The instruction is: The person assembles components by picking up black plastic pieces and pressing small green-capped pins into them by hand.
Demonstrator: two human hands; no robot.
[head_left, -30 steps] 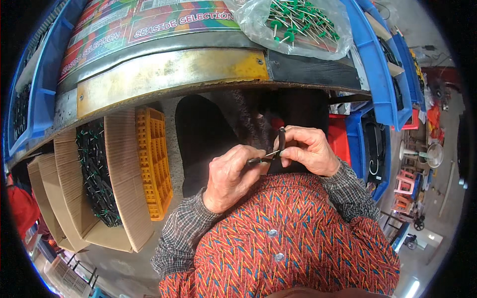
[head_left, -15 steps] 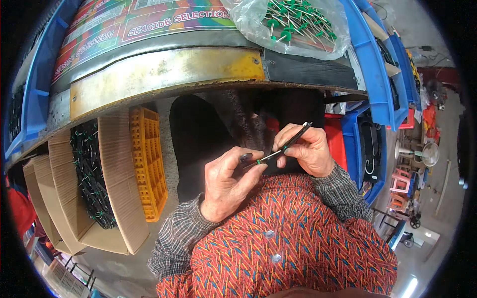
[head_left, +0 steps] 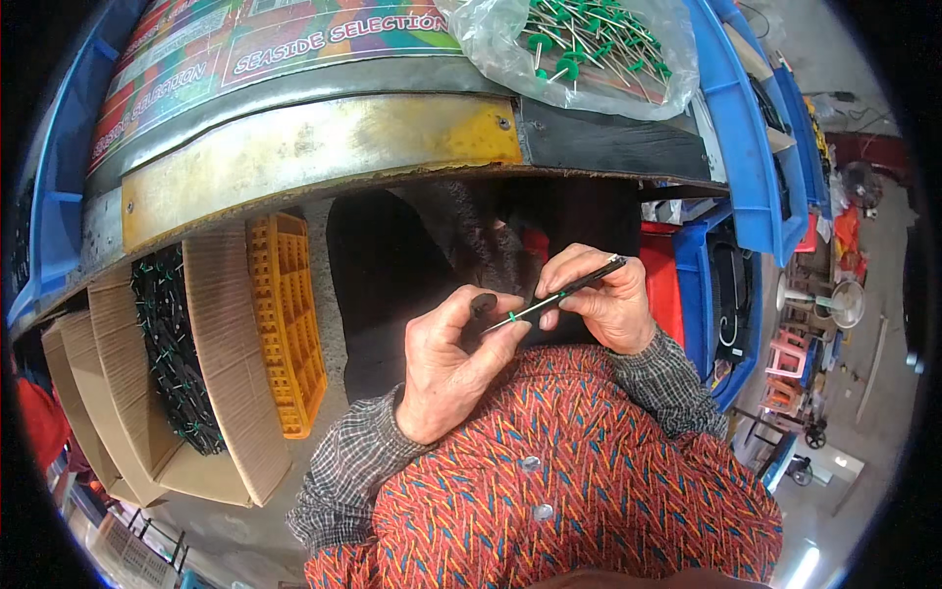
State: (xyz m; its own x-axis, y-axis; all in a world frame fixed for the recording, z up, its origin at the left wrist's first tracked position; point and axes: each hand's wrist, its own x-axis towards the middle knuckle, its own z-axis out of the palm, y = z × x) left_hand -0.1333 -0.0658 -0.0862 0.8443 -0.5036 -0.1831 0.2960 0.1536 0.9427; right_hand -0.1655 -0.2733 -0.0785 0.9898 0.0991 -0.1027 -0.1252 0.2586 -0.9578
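Observation:
My left hand (head_left: 442,358) pinches a thin metal pin (head_left: 496,326) that has a small green piece (head_left: 512,316) on it. Between the fingers of my right hand (head_left: 616,306) lies a slim black pen-like stick (head_left: 592,277), tilted up to the right. The stick's lower left end meets the pin at the green piece; whether the pin sits inside it I cannot tell. A dark rounded end (head_left: 483,304) shows by my left thumb and forefinger, its other part hidden. Both hands are over my lap, below the bench edge.
A clear plastic bag (head_left: 677,93) with many green-headed pins (head_left: 603,44) lies on the bench (head_left: 324,133). To the left stand a cardboard box (head_left: 240,373) of black sticks with green bits (head_left: 177,353) and a yellow plastic crate (head_left: 289,324). Blue bins (head_left: 751,147) flank the right side.
The black stick has swung to a flatter slant, its far end lower and further right, as my right hand turned. My left hand keeps its pinch, almost unmoved.

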